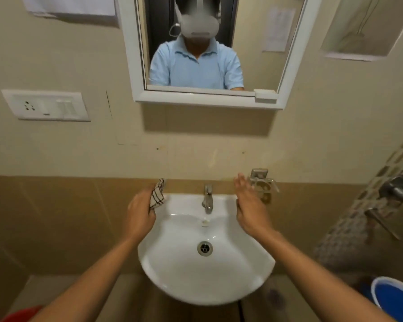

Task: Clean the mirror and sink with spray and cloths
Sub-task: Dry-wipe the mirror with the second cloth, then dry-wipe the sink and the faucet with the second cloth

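A white wall-hung sink (254, 270) sits below me, with a metal tap (207, 197) at its back and a round drain (204, 247) in the bowl. My left hand (140, 210) grips a bunched white cloth with dark checks (157, 195) at the sink's back left corner. My right hand (249, 201) hovers over the back right rim with fingers straight and holds nothing. The white-framed mirror (261, 43) hangs on the wall above and reflects a person in a light blue shirt. No spray bottle is in view.
A metal soap holder (263, 182) is fixed to the wall right of the tap. A switch and socket plate (47, 104) sits on the left wall. Shower fittings (396, 189) and a blue bucket (396, 296) are at the right; something red (21, 314) shows at bottom left.
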A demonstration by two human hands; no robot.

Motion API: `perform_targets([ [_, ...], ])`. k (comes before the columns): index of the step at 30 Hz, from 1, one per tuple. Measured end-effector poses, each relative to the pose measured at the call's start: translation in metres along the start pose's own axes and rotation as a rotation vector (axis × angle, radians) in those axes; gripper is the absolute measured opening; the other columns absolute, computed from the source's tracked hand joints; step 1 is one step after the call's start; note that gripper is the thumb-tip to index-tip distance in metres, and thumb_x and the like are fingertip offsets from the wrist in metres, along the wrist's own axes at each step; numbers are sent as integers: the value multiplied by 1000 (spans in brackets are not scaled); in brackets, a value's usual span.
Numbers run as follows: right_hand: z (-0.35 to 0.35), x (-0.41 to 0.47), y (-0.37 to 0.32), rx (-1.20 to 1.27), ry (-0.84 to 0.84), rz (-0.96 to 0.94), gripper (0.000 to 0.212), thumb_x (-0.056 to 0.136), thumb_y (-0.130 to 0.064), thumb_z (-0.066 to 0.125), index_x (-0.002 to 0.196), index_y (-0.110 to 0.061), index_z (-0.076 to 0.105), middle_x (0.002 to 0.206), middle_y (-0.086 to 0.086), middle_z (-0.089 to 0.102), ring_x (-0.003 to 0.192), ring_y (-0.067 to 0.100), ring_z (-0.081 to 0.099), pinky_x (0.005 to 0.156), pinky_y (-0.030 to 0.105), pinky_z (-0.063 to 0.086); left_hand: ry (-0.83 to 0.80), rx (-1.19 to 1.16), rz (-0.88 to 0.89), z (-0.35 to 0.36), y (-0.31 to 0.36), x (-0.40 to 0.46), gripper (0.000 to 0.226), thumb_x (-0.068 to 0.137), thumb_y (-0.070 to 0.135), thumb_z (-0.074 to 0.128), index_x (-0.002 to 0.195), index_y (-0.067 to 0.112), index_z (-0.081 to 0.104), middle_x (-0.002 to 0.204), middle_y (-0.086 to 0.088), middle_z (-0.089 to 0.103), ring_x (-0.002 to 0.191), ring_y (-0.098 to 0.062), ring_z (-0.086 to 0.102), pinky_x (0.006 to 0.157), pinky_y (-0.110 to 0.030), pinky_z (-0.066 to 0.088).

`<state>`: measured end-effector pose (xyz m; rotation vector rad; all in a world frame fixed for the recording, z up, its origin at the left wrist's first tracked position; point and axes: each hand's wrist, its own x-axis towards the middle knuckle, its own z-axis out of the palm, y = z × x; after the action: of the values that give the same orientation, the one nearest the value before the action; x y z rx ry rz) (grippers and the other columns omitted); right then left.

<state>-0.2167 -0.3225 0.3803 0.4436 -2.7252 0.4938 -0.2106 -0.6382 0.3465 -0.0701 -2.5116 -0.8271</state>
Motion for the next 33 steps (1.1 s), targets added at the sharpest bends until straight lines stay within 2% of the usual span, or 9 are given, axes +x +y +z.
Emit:
perform_targets([
  [7, 79, -57, 1, -22, -195, -5, 68, 93, 1, 35, 154, -11, 6, 162, 5, 1, 149, 17, -5, 116, 26, -8, -158, 24, 22, 45, -20, -48, 71, 72, -17, 48, 136, 13, 55, 133, -4, 63, 123, -26, 57, 100, -40, 47],
  [9, 91, -62, 5, -37, -232, -7, 68, 94, -1, 38, 154, -10, 7, 162, 5, 1, 149, 19, -3, 117, 27, -7, -181, 22, 36, 55, -22, -51, 68, 71, -17, 51, 132, 12, 58, 126, -3, 66, 117, -27, 61, 96, -40, 50],
  [12, 109, -59, 17, -61, -291, -8, 64, 95, -4, 41, 152, -6, 14, 161, 9, 6, 149, 24, 6, 121, 37, 6, -229, 29, 69, 71, -23, -47, 65, 65, -20, 57, 125, 5, 62, 115, -10, 70, 106, -35, 66, 87, -44, 55],
  [17, 129, -31, 41, -64, -355, -29, 59, 100, -12, 35, 153, -7, 10, 162, 9, 3, 150, 23, 1, 117, 32, -1, -281, 153, 97, 96, -29, -21, 67, 61, -19, 62, 124, 3, 61, 111, -13, 70, 99, -37, 67, 81, -44, 56],
  [20, 138, -12, 59, -52, -378, -43, 58, 100, -11, 35, 153, -6, 12, 161, 11, 4, 150, 25, 3, 117, 32, -1, -313, 261, 104, 108, -34, 2, 71, 58, -19, 61, 125, 5, 60, 112, -12, 68, 101, -37, 65, 83, -45, 54],
  [23, 146, 6, 77, -60, -394, -56, 57, 101, -12, 35, 152, -6, 13, 161, 12, 6, 150, 25, 5, 118, 33, 2, -354, 396, 79, 120, -46, 28, 79, 58, -18, 59, 133, 8, 57, 121, -12, 64, 114, -37, 60, 93, -48, 50],
  [28, 159, 29, 105, -104, -441, -77, 57, 101, -15, 35, 153, -8, 12, 162, 9, 4, 150, 24, 4, 117, 32, 0, -458, 577, -77, 137, -69, 55, 76, 68, -3, 70, 139, 18, 52, 137, -13, 53, 131, -38, 43, 105, -62, 33],
  [30, 163, 35, 114, -118, -447, -76, 58, 97, -12, 46, 150, -4, 24, 159, 13, 18, 147, 29, 18, 116, 37, 10, -523, 595, -175, 146, -77, 54, 77, 72, 7, 73, 144, 20, 47, 143, -15, 47, 136, -38, 38, 107, -67, 27],
  [33, 171, 41, 127, -107, -458, -74, 58, 90, -10, 58, 144, -1, 38, 152, 18, 34, 141, 34, 34, 113, 45, 26, -549, 547, -169, 155, -87, 45, 79, 75, 32, 66, 148, 18, 40, 151, -17, 39, 143, -37, 30, 111, -70, 19],
])
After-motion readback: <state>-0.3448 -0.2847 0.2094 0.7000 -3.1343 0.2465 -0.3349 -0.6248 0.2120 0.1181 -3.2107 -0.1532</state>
